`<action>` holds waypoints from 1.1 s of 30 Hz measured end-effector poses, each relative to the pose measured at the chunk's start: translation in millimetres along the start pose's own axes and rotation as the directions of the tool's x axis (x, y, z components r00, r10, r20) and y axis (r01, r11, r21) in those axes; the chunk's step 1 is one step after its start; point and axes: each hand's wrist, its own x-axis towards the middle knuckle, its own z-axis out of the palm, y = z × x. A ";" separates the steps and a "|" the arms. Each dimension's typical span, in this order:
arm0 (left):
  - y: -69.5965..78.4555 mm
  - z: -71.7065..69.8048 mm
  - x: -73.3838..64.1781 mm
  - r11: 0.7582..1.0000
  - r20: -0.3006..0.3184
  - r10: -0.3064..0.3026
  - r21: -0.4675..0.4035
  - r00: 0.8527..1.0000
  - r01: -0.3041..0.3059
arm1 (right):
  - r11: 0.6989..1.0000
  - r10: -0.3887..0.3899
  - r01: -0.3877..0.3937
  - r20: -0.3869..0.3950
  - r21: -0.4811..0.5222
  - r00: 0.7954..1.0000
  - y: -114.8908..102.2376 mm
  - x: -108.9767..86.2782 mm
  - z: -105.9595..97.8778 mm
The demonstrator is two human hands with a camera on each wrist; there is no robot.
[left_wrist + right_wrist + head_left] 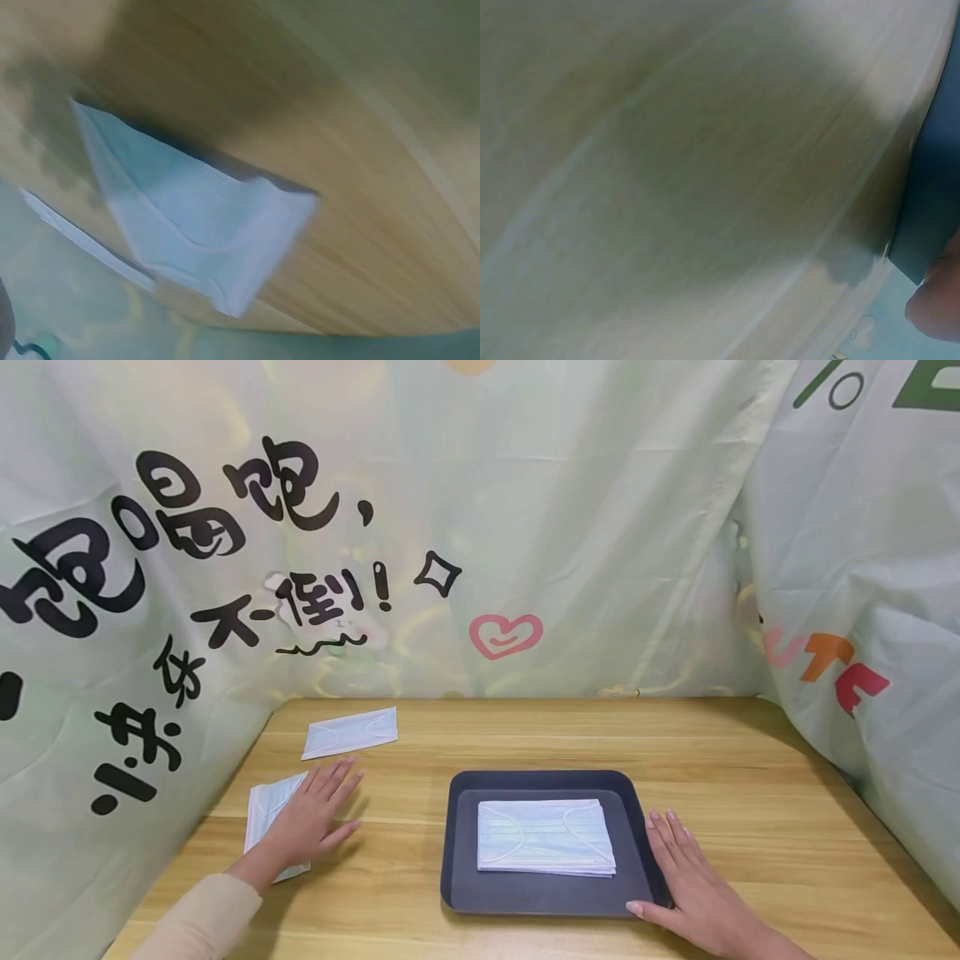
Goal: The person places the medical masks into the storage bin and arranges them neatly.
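Note:
A pale blue face mask [273, 806] lies on the table at the left, partly hidden under my left hand [303, 822]. That hand is above it with straight, spread fingers and holds nothing. The left wrist view shows this mask [202, 202] with its ear loops and a creased end. Farther back lies another face mask [350, 732]. A neat stack of face masks [543, 837] rests in a dark tray [540, 896]. My right hand [697, 885] is at the tray's right side, straight fingers along the rim and thumb by its near right corner.
The wooden table [390, 877] carries all of this. Pale printed cloth [600, 543] hangs behind the table's far edge and along both sides. In the right wrist view, the tray's side [930, 172] and a fingertip [934, 307] show at the right.

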 end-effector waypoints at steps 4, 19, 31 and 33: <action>-11.4 0.0 -11.6 0.999 0.050 -0.039 0.003 0.998 0.038 | 1.000 -0.012 0.012 -0.012 -0.010 1.000 0.3 0.0 0.6; -42.4 -2.5 -45.2 0.952 0.281 -0.283 -0.034 0.917 0.304 | 0.999 -0.046 0.045 -0.042 -0.031 0.998 1.7 0.6 1.6; -55.7 0.6 -51.0 0.853 0.444 -0.463 -0.011 0.767 0.521 | 0.999 -0.035 0.034 -0.028 -0.026 0.999 1.5 0.2 -0.2; -57.3 2.1 -50.7 0.837 0.468 -0.479 -0.011 0.743 0.547 | 0.999 -0.034 0.033 -0.027 -0.029 0.999 1.4 0.4 -0.3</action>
